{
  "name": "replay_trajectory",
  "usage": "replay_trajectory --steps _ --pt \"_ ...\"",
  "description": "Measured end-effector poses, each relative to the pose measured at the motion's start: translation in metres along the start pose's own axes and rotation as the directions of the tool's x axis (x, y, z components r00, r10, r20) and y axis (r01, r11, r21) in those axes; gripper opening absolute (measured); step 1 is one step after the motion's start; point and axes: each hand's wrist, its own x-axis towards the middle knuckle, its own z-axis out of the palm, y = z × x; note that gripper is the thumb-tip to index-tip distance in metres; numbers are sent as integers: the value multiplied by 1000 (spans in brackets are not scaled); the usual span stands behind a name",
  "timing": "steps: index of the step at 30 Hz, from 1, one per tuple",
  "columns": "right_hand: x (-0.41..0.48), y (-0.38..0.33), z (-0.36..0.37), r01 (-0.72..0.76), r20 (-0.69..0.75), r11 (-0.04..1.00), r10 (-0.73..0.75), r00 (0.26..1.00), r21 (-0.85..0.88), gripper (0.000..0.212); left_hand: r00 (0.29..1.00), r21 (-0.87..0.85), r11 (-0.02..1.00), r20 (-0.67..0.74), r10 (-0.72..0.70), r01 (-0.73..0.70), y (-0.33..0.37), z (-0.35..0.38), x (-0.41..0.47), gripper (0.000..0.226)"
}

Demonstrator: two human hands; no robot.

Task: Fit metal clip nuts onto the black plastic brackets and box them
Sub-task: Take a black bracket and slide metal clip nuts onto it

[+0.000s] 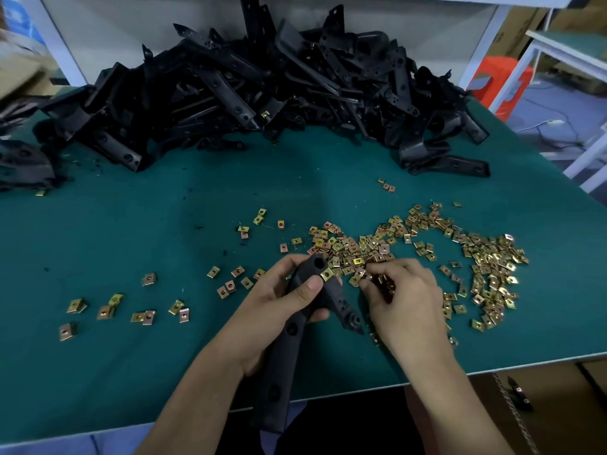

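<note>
The left hand [279, 303] wraps around a long black plastic bracket [284, 359], thumb pressed flat across its upper end. Just right of that bracket, the right hand [405, 298] curls its fingers on small gold metal clip nuts [382, 280]. Bare forearms flank the bracket.

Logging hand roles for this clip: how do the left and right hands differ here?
The left hand grips a black bracket; the right hand holds none. The left thumb lies beside a clip nut on that bracket's edge; the right hand's fingers pinch loose clip nuts by the heap. Both are bare, fingers curled.
</note>
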Motion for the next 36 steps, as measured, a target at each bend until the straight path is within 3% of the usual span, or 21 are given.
replay_trajectory --steps 4,15,23,28,31,34,36 --pt "3 -1 -3 -8 -1 1000 8 1000 21 15 1000 3 1000 -11 -11 11 1 0 -1 19" --pt "3 0 -9 76 110 992 -65 992 -99 17 999 -1 1000 -31 -24 24 2 2 0 21" --pt "6 3 -7 125 11 991 -125 992 -55 12 999 -20 1000 -42 -25 25 3 3 0 19" --pt "8 5 -9 138 -108 988 -130 986 73 15 999 -17 999 -43 -29 28 2 2 0 21" --pt "10 10 -9 89 -128 965 -58 990 247 15 999 -31 999 -45 -29 28 2 2 0 20" --pt "11 13 -11 8 -21 867 3 1000 498 23 999 -30 999 -40 -26 24 2 3 1 18" --pt "10 13 -13 -27 61 832 -9 998 554 31 999 -29 999 -37 -24 23 2 3 1 18"
